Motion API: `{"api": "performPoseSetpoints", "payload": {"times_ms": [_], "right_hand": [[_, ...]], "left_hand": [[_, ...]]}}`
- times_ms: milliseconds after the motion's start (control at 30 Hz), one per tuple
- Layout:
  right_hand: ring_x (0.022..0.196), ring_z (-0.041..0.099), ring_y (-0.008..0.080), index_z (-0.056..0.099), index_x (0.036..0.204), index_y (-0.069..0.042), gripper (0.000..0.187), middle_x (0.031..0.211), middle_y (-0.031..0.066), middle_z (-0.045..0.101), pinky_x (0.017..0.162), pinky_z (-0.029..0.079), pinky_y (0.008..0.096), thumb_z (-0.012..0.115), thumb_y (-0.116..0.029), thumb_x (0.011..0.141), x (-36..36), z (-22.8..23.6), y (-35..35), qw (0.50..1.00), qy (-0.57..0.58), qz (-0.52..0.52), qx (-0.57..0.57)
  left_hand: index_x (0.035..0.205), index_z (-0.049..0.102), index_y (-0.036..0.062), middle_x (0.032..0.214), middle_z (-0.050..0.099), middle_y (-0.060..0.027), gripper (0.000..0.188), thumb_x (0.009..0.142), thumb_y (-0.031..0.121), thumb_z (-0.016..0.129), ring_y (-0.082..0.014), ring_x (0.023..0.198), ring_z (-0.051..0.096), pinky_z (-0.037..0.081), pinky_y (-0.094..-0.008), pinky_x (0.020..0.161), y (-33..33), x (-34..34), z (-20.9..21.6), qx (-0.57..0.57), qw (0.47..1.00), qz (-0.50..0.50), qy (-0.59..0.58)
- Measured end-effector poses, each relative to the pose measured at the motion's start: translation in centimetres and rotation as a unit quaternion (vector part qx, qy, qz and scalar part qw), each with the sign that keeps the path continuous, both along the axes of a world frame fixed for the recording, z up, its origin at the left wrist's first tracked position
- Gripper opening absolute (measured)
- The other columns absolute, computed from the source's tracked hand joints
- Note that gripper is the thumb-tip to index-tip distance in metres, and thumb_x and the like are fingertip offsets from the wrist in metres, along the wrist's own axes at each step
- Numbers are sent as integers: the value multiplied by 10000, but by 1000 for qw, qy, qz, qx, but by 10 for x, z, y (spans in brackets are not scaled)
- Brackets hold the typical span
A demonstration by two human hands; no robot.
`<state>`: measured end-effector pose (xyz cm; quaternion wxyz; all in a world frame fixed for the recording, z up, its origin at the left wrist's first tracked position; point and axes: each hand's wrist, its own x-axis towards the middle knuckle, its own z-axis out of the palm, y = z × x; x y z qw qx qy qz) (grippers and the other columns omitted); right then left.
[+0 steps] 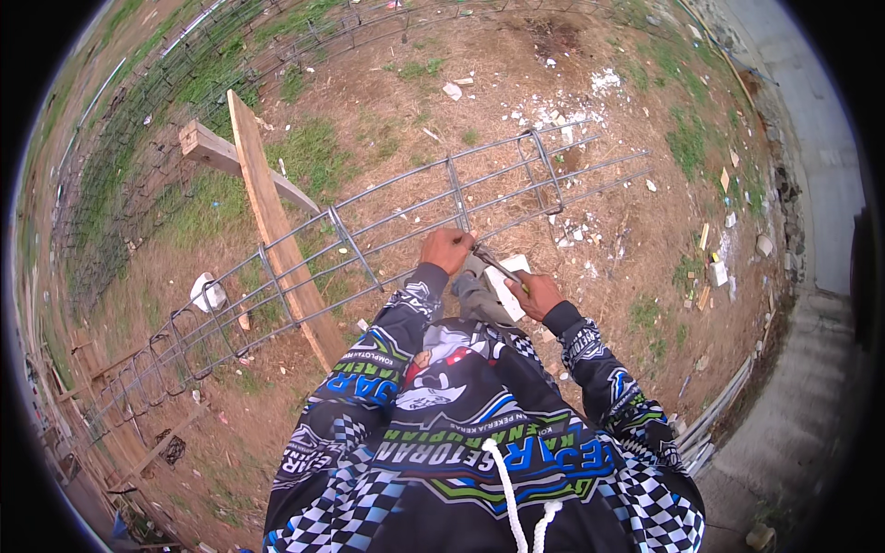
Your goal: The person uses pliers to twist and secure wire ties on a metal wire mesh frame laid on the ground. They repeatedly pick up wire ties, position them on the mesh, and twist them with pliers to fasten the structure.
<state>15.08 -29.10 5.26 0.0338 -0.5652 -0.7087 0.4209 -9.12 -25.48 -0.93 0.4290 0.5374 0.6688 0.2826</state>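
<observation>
A long rebar cage of straight steel bars and square stirrups runs from lower left to upper right before me. My left hand is closed at the cage's near bar, beside a stirrup. What its fingers pinch is too small to make out. Wrapped round the handles of a pair of pincers is my right hand. The jaws point up-left and meet the near bar just right of my left fingertips. A white block shows below the pincers, partly hidden by my right hand.
A wooden plank crosses under the cage at left, against a thicker timber beam. More steel mesh stands at far left. White rubble lies scattered on dry grass. A concrete strip borders the right side.
</observation>
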Motion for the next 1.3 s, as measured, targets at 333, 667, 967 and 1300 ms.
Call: {"api": "performPoseSetpoints", "payload": {"times_ms": [333, 667, 967, 1300], "right_hand": [[1149, 640, 276, 314, 1557, -245, 716, 1311, 163, 623, 939, 512, 380, 558, -38, 916, 6, 1, -8, 942, 141, -45, -302], [1222, 570, 385, 419, 1504, -194, 581, 1355, 223, 575, 1031, 449, 419, 592, -121, 954, 6, 24, 7, 977, 39, 133, -159], [1046, 617, 443, 470, 1455, -233, 489, 1158, 260, 636, 866, 506, 492, 552, -183, 976, 8, -2, 4, 991, -121, 45, -29], [1091, 632, 420, 502, 1416, -99, 460, 1207, 272, 631, 930, 499, 437, 574, -163, 966, -12, -11, 1, 996, -73, -9, -41]], "left_hand": [[777, 728, 20, 602, 636, -103, 483, 894, 477, 626, -253, 589, 623, 474, -395, 622, 1, -3, 2, -15, 999, -21, -20], [775, 738, 27, 600, 648, -97, 465, 901, 461, 626, -252, 599, 639, 484, -400, 631, 2, -5, 7, -19, 999, -14, -46], [730, 730, 20, 587, 633, -113, 471, 897, 449, 629, -273, 581, 623, 478, -403, 626, 6, -5, 13, -11, 999, -27, -45], [769, 670, 29, 592, 626, -79, 405, 901, 412, 649, -224, 569, 616, 468, -388, 597, 2, -3, -2, 6, 998, 5, -65]]}}
